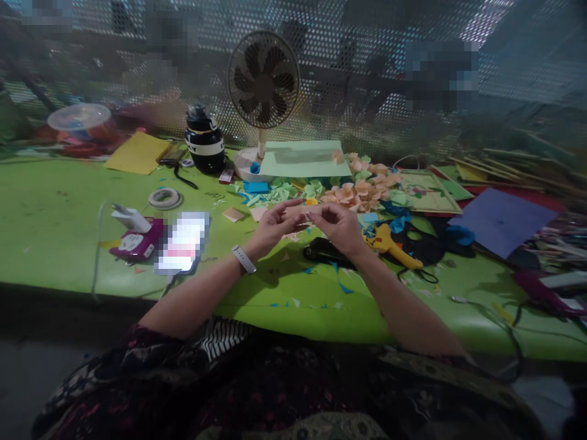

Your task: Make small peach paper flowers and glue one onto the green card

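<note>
A small piece of peach paper [298,211] is stretched between my two hands above the green table [270,299]. My left hand [271,230] pinches its left end, with a white band on that wrist. At its right end, my right hand [340,226] grips it between thumb and fingers. Just behind my hands lie curled peach paper petals [353,190] and light green ones [287,193]. Below my right hand rests a long black object [326,252], partly covered, its kind unclear. Flat peach paper pieces [233,214] lie left of my left hand.
A fan [263,82] and a black jar-shaped bottle [205,143] stand at the back. Left are a tape roll [165,198], a lit phone [183,243] and a charger [132,219]. A yellow object [393,245] and purple paper [503,220] lie right.
</note>
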### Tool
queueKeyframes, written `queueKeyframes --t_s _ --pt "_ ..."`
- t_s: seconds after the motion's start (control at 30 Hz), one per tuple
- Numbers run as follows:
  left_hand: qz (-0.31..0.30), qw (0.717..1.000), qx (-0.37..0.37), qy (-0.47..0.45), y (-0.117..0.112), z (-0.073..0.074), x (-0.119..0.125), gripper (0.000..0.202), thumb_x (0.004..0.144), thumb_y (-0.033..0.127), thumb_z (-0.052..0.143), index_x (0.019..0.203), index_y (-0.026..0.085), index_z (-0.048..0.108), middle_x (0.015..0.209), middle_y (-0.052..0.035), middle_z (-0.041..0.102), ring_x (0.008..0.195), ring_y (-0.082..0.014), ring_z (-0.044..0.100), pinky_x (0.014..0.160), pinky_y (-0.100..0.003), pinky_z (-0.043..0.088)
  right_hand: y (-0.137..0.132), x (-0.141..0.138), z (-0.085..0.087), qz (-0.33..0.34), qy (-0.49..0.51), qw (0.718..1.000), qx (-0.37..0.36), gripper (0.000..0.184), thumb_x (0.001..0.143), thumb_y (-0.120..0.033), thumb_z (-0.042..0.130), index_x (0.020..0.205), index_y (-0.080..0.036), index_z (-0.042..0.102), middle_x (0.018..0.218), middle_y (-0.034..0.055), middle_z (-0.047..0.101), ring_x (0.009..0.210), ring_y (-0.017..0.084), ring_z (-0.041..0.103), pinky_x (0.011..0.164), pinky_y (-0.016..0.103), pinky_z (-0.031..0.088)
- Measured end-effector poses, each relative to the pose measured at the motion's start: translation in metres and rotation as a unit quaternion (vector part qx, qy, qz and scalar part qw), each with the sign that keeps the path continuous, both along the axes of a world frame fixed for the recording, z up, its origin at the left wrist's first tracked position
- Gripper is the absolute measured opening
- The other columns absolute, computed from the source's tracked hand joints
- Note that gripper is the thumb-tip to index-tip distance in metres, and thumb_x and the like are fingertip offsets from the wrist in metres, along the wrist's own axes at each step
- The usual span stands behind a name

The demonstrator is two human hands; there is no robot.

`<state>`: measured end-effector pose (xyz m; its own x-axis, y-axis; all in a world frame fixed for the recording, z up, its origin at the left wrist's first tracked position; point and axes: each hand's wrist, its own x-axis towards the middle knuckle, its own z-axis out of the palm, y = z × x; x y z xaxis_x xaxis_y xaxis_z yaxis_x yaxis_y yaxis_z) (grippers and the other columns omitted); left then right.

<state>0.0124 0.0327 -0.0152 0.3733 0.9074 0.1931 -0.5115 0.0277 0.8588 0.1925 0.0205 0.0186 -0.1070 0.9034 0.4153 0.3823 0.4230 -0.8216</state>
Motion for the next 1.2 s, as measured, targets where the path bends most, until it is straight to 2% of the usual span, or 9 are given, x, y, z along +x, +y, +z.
queueKeyframes --t_s 0.13,0.27,0.53,0.67,0.8,0.9,1.07,1.2 --pt "-0.001 1.0 0.009 0.011 0.001 -0.001 0.0 0.051 0.078 0.029 0.082 0.124 0.018 0.063 0.097 -0.0046 0.076 0.089 -0.0153 0.073 0.095 -0.04 0.058 0.002 0.001 -0.001 -0.039 0.031 0.999 -0.002 0.038 0.073 -0.052 0.077 0.084 -0.021 0.058 0.078 0.0002 0.062 0.067 0.014 0.058 0.065 0.03 0.05" --pt "0.001 0.999 0.029 0.02 0.0 0.0 0.0 0.052 0.079 0.03 0.081 0.127 0.019 0.062 0.09 -0.0024 0.074 0.085 -0.0143 0.071 0.094 -0.04 0.058 0.004 0.002 0.0 -0.041 0.039 0.998 -0.027 0.047 0.07 -0.059 0.079 0.088 -0.022 0.055 0.084 0.0015 0.062 0.068 0.014 0.058 0.062 0.029 0.05" --pt "0.011 0.997 0.061 0.039 -0.002 0.003 0.0 0.051 0.079 0.03 0.08 0.126 0.02 0.063 0.074 0.0026 0.067 0.074 -0.0111 0.067 0.088 -0.036 0.061 0.004 0.002 0.0 -0.018 0.023 0.999 -0.036 0.042 0.074 -0.058 0.076 0.082 -0.022 0.055 0.077 0.0008 0.062 0.066 0.015 0.056 0.062 0.03 0.048" --pt "0.023 0.998 0.042 0.037 -0.004 0.007 0.0 0.055 0.075 0.033 0.083 0.125 0.02 0.063 0.075 0.0023 0.069 0.075 -0.0119 0.068 0.086 -0.035 0.061 0.003 0.0 0.001 -0.012 0.031 0.999 -0.009 0.042 0.074 -0.059 0.075 0.078 -0.022 0.058 0.077 0.0022 0.065 0.069 0.016 0.06 0.065 0.032 0.05" --pt "0.017 0.996 -0.008 0.087 -0.005 0.011 -0.004 0.05 0.073 0.044 0.083 0.111 0.015 0.066 0.091 -0.0063 0.076 0.079 -0.0169 0.073 0.07 -0.029 0.06 0.002 0.0 0.003 -0.022 0.041 0.999 0.0 0.043 0.074 -0.062 0.076 0.078 -0.022 0.059 0.076 0.0022 0.066 0.068 0.016 0.06 0.064 0.032 0.051" --pt "-0.007 0.992 -0.016 0.126 -0.005 0.012 -0.005 0.049 0.073 0.051 0.082 0.099 0.012 0.069 0.094 -0.0111 0.077 0.079 -0.019 0.075 0.065 -0.026 0.057 0.002 0.0 0.002 -0.015 0.047 0.999 -0.007 0.044 0.073 -0.062 0.077 0.077 -0.022 0.058 0.074 0.0014 0.065 0.066 0.016 0.059 0.062 0.031 0.049" --pt "0.004 0.991 -0.014 0.135 -0.003 0.008 -0.004 0.053 0.068 0.054 0.084 0.094 0.011 0.07 0.085 -0.0106 0.077 0.077 -0.0187 0.075 0.067 -0.028 0.057 0.005 0.0 0.002 -0.008 0.058 0.998 -0.019 0.045 0.07 -0.062 0.078 0.077 -0.022 0.058 0.073 0.0008 0.063 0.065 0.015 0.057 0.06 0.03 0.046" --pt "0.022 0.993 -0.017 0.114 -0.001 0.007 -0.002 0.054 0.063 0.056 0.086 0.09 0.012 0.07 0.079 -0.0077 0.076 0.073 -0.0168 0.074 0.069 -0.029 0.057 0.002 0.002 0.005 0.012 0.029 0.998 -0.06 0.045 0.072 -0.061 0.077 0.073 -0.022 0.055 0.065 -0.0018 0.055 0.061 0.014 0.053 0.057 0.029 0.043"
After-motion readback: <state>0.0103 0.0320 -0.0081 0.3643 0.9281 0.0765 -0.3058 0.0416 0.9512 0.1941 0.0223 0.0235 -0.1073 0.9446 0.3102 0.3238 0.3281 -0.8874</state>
